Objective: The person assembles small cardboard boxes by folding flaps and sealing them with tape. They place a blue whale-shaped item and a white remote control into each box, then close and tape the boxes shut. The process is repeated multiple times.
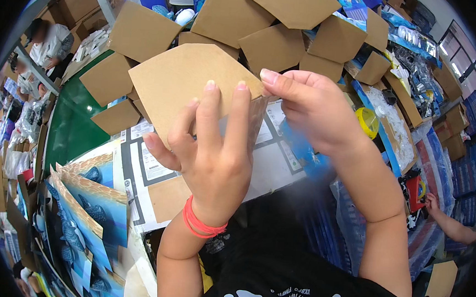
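Observation:
A brown cardboard piece [193, 73] with cut corners is tilted up in front of me. My left hand [213, 141], a red band on its wrist, grips it with the fingers spread over its face and the thumb near its lower left edge. Along the right side of the piece shows a shiny, clear-looking side [256, 122]. The thumb and forefinger of my right hand [312, 107] pinch at its right corner. Below that hand is a blurred blue item [307, 150]; I cannot tell whether the hand holds it.
Many similar cardboard pieces [233, 13] are heaped beyond my hands. At the lower left stand blue printed cards [93, 210] with sea-animal pictures. A yellow tape roll [367, 123] lies to the right. White labelled cartons [156, 167] form the surface below. Another person's hand [432, 205] reaches in at far right.

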`<state>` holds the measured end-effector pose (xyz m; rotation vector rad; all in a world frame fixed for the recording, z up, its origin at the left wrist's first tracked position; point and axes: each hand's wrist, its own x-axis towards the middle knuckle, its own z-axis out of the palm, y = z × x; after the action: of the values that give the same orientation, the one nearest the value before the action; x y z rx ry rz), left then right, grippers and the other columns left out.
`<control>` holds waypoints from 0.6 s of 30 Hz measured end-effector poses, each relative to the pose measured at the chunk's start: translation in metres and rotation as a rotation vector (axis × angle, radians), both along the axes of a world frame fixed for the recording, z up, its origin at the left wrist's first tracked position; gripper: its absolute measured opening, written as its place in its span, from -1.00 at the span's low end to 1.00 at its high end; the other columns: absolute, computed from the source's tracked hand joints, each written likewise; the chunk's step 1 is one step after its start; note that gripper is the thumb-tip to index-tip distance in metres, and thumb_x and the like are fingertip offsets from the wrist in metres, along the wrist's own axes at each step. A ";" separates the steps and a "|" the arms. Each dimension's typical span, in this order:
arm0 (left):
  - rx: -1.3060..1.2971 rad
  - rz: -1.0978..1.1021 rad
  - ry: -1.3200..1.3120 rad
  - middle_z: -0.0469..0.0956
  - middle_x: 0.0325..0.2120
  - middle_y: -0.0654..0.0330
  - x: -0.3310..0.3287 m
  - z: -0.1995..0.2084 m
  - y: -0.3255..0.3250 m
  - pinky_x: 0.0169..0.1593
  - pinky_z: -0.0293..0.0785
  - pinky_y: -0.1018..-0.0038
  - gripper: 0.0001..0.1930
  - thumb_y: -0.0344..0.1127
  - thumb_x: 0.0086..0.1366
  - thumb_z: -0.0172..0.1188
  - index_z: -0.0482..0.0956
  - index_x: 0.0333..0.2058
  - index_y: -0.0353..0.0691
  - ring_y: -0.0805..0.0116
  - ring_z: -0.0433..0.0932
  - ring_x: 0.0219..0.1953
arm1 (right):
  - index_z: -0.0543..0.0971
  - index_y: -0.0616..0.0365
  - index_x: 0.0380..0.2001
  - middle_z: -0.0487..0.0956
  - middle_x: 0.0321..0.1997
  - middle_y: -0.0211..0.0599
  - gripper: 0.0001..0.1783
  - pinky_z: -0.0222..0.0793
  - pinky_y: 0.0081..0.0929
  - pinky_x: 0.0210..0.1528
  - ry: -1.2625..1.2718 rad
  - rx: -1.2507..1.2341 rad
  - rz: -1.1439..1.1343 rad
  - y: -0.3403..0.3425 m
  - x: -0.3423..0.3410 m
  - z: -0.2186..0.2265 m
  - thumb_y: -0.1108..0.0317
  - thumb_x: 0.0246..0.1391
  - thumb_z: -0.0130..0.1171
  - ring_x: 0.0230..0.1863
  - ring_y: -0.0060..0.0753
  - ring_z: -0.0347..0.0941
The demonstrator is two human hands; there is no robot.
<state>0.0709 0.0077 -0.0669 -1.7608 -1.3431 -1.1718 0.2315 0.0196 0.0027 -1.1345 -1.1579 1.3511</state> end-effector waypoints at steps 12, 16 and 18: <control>-0.125 -0.088 -0.045 0.60 -0.01 0.24 -0.011 0.017 -0.016 0.48 -0.27 -0.05 -0.69 -0.17 0.30 0.28 0.68 0.01 0.02 0.25 0.50 0.06 | 0.50 0.16 -0.19 0.27 -0.58 -0.65 -0.75 -0.05 -0.70 -0.59 0.243 0.187 0.318 -0.002 0.010 0.007 0.17 0.39 0.12 -0.64 -0.76 0.06; -0.227 -0.312 -0.006 0.65 -0.12 0.18 -0.036 0.059 -0.016 0.28 0.26 0.11 -0.78 -0.26 0.34 0.27 0.66 -0.07 -0.13 0.16 0.61 -0.04 | 0.45 0.10 -0.20 0.27 -0.53 -0.57 -0.75 -0.01 -0.66 -0.56 0.494 0.224 0.518 0.005 0.018 -0.025 0.14 0.41 0.08 -0.62 -0.69 0.08; -0.297 -0.522 -0.046 0.66 -0.28 0.16 -0.047 0.079 -0.007 -0.13 0.54 0.33 -0.82 -0.28 0.39 0.23 0.63 -0.22 -0.29 0.14 0.63 -0.27 | 0.53 0.15 -0.11 0.40 -0.48 -0.60 -0.74 0.07 -0.72 -0.51 0.620 0.218 0.586 0.006 0.012 -0.032 0.21 0.30 0.24 -0.56 -0.72 0.20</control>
<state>0.0240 0.0002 0.0117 -2.4110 -1.1604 -1.3360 0.2430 0.0261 -0.0294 -0.1678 -1.1592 1.7892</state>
